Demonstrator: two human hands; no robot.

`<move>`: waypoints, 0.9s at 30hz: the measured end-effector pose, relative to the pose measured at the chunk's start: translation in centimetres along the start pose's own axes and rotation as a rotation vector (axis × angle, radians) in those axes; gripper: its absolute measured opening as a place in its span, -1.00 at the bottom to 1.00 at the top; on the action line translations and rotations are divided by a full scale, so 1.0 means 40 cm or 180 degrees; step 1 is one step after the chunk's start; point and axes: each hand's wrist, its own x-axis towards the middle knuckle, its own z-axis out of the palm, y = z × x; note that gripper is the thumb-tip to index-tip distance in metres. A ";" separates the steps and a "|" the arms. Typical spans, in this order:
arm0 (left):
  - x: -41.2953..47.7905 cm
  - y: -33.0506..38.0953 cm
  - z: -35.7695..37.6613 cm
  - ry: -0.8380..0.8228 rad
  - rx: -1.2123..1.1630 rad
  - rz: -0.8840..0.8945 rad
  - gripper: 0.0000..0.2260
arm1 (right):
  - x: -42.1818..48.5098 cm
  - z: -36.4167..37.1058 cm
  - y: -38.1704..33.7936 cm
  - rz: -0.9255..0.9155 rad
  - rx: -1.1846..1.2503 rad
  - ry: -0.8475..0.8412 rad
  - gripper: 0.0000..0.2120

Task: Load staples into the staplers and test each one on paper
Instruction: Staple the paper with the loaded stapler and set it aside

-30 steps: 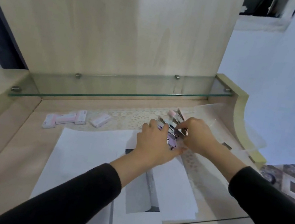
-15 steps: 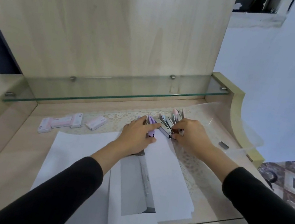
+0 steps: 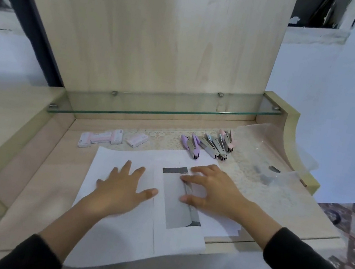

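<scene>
A: While both hands lie on the sheets, log the staplers first.

B: Staplers (image 3: 209, 144): several in a row, side by side at the back of the desk (image 3: 32, 156), below the glass shelf (image 3: 164, 109) and just past the far edge of the paper. Purple stapler (image 3: 193, 148) at the left end, pink stapler (image 3: 227, 140) at the right end. Neither hand touches them.

A: Left hand?

B: Left hand (image 3: 120, 189): palm down, flat on the large white sheet (image 3: 111, 236). Fingers straight and spread, thumb out toward the printed sheet. Holds nothing.

A: Right hand?

B: Right hand (image 3: 214, 194): rests on the printed sheet (image 3: 177, 236), which lies over the white one and bears a grey rectangle. Fingers spread and slightly bent, with the forefinger and thumb tips on the grey patch. Nothing pinched.

A: Staples?

B: Staple boxes (image 3: 102, 139): small, pink and white, at the back left. A touching cluster, with a single box (image 3: 137, 139) just beside it on the right. All lie left of the staplers and apart from both hands.

A: Anything else?

B: The white sheet overhangs the desk's front edge. Clear plastic bag (image 3: 262, 144) in the back right corner, right of the staplers. Dark bits (image 3: 267, 171) near it; cannot tell what they are.
</scene>
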 end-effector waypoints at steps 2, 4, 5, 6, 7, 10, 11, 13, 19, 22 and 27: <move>-0.023 -0.013 0.026 -0.0133 0.0123 -0.0233 -0.28 | 0.003 0.006 -0.003 0.0033 -0.0094 0.0054 -0.47; -0.024 -0.020 0.046 -0.0090 0.0228 -0.0246 -0.28 | 0.008 0.012 -0.005 0.0104 -0.0158 0.0054 -0.47; -0.018 -0.024 0.050 -0.0014 0.0214 -0.0209 -0.28 | 0.011 0.013 -0.008 0.0138 -0.0203 0.0067 -0.47; -0.010 -0.031 0.051 0.0072 0.0180 -0.0159 -0.29 | 0.014 0.015 -0.012 0.0163 -0.0255 0.0099 -0.48; -0.001 -0.041 0.052 0.0153 0.0146 -0.0102 -0.30 | 0.018 0.016 -0.016 0.0195 -0.0299 0.0130 -0.48; 0.023 -0.073 0.057 0.0348 0.0091 0.0022 -0.31 | 0.031 0.018 -0.031 0.0295 -0.0292 0.0201 -0.46; 0.029 -0.079 0.060 0.0417 0.0064 0.0039 -0.32 | 0.035 0.020 -0.033 0.0321 -0.0272 0.0211 -0.43; 0.036 -0.085 0.068 0.0562 -0.0023 0.0069 -0.34 | 0.041 0.024 -0.032 0.0318 -0.0272 0.0289 -0.27; 0.026 -0.099 0.068 0.1144 -0.0389 0.0313 -0.42 | 0.050 0.039 -0.022 0.0277 -0.0355 0.0451 -0.14; 0.008 -0.083 0.066 0.1161 -0.0315 0.0599 -0.28 | 0.048 0.035 -0.025 0.0310 -0.0251 0.0454 -0.23; -0.007 -0.070 0.074 0.1112 -0.0311 0.0866 -0.02 | 0.033 0.000 -0.014 0.0439 0.0510 0.0364 -0.52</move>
